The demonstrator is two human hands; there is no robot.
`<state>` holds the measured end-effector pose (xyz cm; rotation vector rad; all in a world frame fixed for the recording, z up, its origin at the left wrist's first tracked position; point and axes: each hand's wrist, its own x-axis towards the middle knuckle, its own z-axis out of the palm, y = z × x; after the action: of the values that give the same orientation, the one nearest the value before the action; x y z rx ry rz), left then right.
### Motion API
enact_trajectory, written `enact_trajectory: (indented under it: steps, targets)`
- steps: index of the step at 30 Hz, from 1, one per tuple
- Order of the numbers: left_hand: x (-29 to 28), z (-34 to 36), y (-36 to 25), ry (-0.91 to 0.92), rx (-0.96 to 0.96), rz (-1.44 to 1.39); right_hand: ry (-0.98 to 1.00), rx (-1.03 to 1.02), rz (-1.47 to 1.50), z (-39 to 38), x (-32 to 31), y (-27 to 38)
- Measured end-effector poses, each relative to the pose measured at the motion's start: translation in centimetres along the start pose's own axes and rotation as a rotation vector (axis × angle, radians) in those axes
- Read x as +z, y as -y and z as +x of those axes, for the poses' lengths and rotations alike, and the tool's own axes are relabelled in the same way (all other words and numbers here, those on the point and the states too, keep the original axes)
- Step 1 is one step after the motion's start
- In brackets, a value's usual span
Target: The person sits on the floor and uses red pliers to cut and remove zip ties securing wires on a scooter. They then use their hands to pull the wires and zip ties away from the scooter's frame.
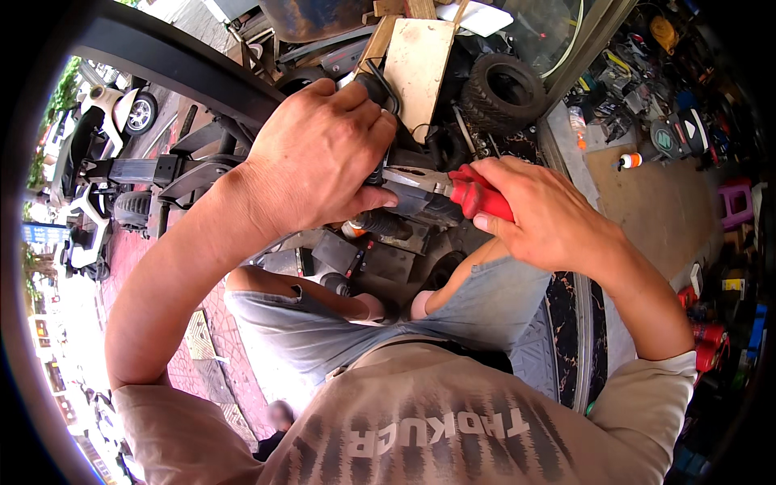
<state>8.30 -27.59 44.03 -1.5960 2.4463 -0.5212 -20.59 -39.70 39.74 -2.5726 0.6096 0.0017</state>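
Note:
My right hand (543, 212) is closed round the red handles of a pair of pliers (473, 192). The metal jaws point left and reach a dark part just beside my left hand; whether they grip it I cannot tell. Fingers curled and thumb below, my left hand (323, 153) is closed on a black part that it mostly hides. A bent black rod (390, 87) sticks up past its knuckles. Under both hands lies a dark, bulky assembly (424, 202), with a ribbed black piece (384, 224) at its left, above my knees.
Beyond my hands are a pale board (420, 65) and a small black tyre (503, 90). A dark metal beam (174, 56) crosses the upper left. White scooters (109, 105) stand outside at left. Tools and parts litter the right, near a purple stool (734, 204).

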Motion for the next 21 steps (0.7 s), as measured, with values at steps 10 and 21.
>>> enact_trajectory:
  steps: [10,21]
  targets:
    - [-0.2,0.2,-0.5,0.048,-0.064,0.053,0.061,0.048,-0.006,-0.2,-1.2,1.8]
    - [-0.3,0.8,-0.2,0.133,-0.067,0.020,-0.007,0.102,-0.028,-0.3,-0.2,1.4]
